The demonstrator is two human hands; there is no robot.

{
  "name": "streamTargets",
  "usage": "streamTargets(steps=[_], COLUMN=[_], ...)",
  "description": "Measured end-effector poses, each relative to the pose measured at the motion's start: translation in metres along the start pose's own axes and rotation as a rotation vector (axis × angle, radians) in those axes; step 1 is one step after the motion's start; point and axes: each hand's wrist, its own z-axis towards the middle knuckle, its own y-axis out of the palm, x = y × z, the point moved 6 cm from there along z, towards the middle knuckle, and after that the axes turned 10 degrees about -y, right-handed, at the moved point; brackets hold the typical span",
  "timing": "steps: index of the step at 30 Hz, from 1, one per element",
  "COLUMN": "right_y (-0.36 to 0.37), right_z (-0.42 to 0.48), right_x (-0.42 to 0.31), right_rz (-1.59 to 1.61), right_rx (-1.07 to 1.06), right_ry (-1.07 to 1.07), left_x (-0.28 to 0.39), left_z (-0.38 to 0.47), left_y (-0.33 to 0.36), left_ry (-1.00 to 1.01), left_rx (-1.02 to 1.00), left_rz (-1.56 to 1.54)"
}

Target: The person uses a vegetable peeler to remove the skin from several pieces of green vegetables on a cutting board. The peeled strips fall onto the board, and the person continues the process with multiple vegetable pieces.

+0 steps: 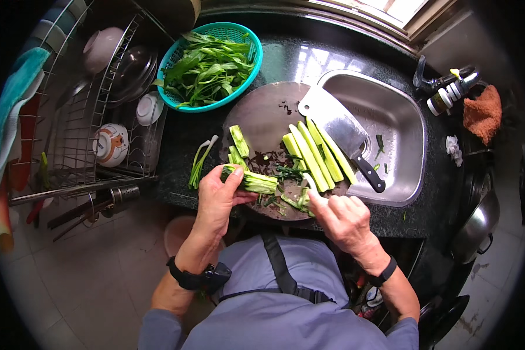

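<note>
My left hand (pixel 221 190) grips a piece of green vegetable (pixel 260 183), likely cucumber, over the near left part of a round chopping board (pixel 262 105). In my right hand (pixel 341 214) is a small tool with a white handle (pixel 309 181), probably a peeler; its working end is unclear among green scraps. Shorter cut pieces (pixel 239 141) lie on the board's left side. Long pale green strips (pixel 308 155) lie side by side at the right. Beyond them a cleaver (pixel 337 116) rests across the board and sink edges, its black handle over the basin. Dark green peelings lie between my hands.
A teal basket (pixel 256 78) of leafy greens stands at the back left. Spring onions (pixel 201 162) lie left of the board. A steel sink (pixel 413 175) with a faucet (pixel 446 81) is at the right. A wire dish rack (pixel 100 100) holds bowls at the left; an orange cloth (pixel 483 114) hangs far right.
</note>
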Motion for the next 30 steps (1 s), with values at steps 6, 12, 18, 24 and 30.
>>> streamTargets(steps=[6,12,18,24,30], right_y=[-0.009,-0.015,-0.011,0.009,0.025], right_z=[0.002,-0.004,-0.005,-0.013,0.000], right_x=[0.014,0.014,0.004,0.001,0.003], right_rz=[0.313,0.418,0.376,0.732,1.192], right_rx=[0.163,0.289,0.347,0.441,0.517], right_ry=[0.369,0.545,0.469,0.806,1.035], left_x=[-0.015,-0.010,-0.007,-0.018,-0.018], left_z=[0.003,-0.005,-0.004,0.002,-0.001], left_y=[0.006,0.019,0.021,0.033,0.051], left_ry=[-0.109,-0.091,-0.095,-0.233,-0.192], left_rx=[-0.075,-0.265,-0.322,-0.312,-0.319], left_rz=[0.029,-0.025,-0.075,-0.279,-0.337])
